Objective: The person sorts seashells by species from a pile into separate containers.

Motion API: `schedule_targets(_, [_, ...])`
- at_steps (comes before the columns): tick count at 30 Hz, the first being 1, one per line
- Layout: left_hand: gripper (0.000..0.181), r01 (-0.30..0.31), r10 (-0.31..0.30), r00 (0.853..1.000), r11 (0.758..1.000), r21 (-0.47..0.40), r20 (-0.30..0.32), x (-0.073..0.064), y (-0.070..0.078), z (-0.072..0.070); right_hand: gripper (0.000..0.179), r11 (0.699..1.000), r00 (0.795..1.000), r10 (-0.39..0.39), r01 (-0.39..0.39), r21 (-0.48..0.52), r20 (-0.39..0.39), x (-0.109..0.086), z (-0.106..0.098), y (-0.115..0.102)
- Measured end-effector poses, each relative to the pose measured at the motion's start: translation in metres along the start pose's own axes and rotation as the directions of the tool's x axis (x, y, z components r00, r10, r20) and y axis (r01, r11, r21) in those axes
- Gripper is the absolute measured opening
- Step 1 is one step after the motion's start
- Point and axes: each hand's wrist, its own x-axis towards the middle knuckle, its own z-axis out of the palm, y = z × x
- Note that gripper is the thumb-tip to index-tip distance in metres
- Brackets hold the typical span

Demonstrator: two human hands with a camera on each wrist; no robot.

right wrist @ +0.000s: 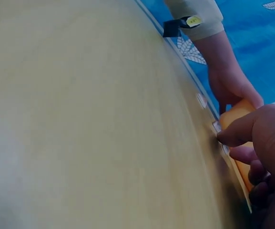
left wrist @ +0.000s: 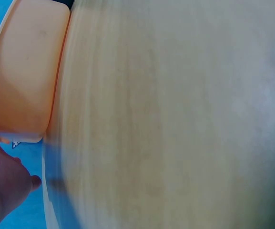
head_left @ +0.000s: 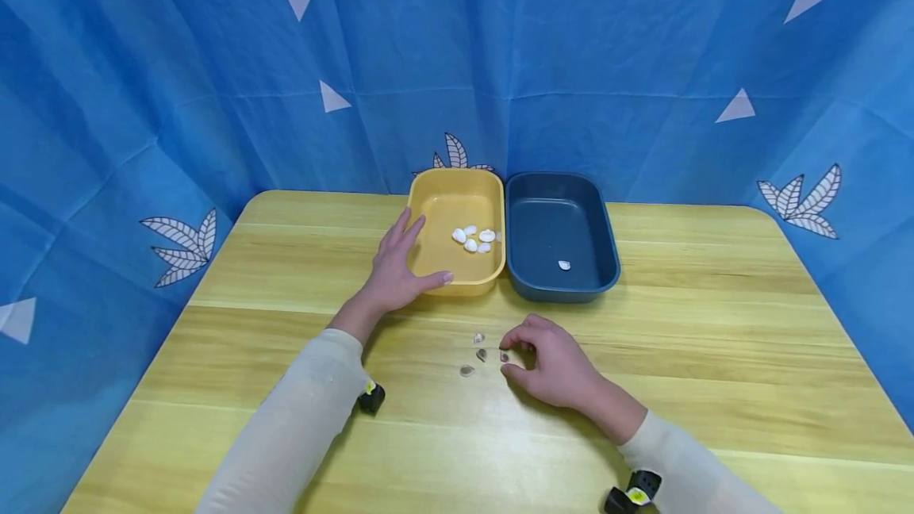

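Note:
In the head view, my left hand (head_left: pixel 397 270) rests at the yellow tray (head_left: pixel 493 282), fingers spread along its left side and thumb over the front rim. Several white shells (head_left: pixel 470 245) lie inside that tray. My right hand (head_left: pixel 553 359) is low over the table, thumb and index finger apart on either side of a small brown shell (head_left: pixel 504 357). Just left of it lie a brown shell (head_left: pixel 481 354), a paler shell (head_left: pixel 478 337) and another brown shell (head_left: pixel 467 370). The right wrist view shows my right thumb and fingers (right wrist: pixel 237 132) close to the tabletop.
Against the yellow tray's right side stands a dark blue tray (head_left: pixel 564 292) with one white shell (head_left: pixel 564 265) in it. Both trays sit at the back of the wooden table (head_left: pixel 714 324). A blue patterned curtain (head_left: pixel 607 62) hangs behind the table.

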Motion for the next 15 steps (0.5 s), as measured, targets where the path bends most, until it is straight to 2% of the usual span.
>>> schedule_targets(8, [0.11, 0.013, -0.013, 1.0, 1.0, 0.001, 0.0, 0.0004, 0.0008, 0.0003, 0.016, 0.999, 0.997, -0.039, 0.04, -0.013, 0.069, 0.0059, -0.0046, 0.0011])
schedule_targets(15, [0.11, 0.012, -0.012, 1.0, 1.0, 0.004, 0.002, 0.0004, 0.0007, 0.0003, 0.015, 0.998, 0.996, -0.047, 0.049, -0.035, 0.072, 0.0091, -0.0037, 0.0021])
